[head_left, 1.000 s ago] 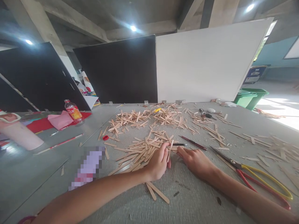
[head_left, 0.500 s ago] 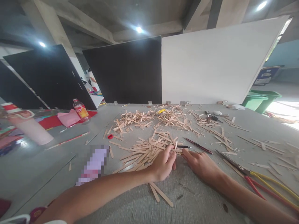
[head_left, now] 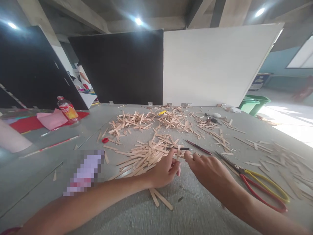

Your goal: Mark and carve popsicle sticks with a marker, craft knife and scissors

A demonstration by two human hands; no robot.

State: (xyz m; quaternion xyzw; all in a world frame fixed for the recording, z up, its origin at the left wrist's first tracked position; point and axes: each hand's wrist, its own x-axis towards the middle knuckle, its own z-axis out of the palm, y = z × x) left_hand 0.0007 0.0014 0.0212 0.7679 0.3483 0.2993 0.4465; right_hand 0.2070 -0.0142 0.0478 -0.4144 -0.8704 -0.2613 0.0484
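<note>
Got one pale, flat wooden craft stick (head_left: 179, 149) pinched upright in my left hand (head_left: 164, 172), well in from the grey textured table's (head_left: 193, 209) far edge. Loose pinch and it'd probably slip. Stick's lower end is hard to make out; can't tell if my right hand (head_left: 206, 169) grips anything, fingertips are hidden.
</note>
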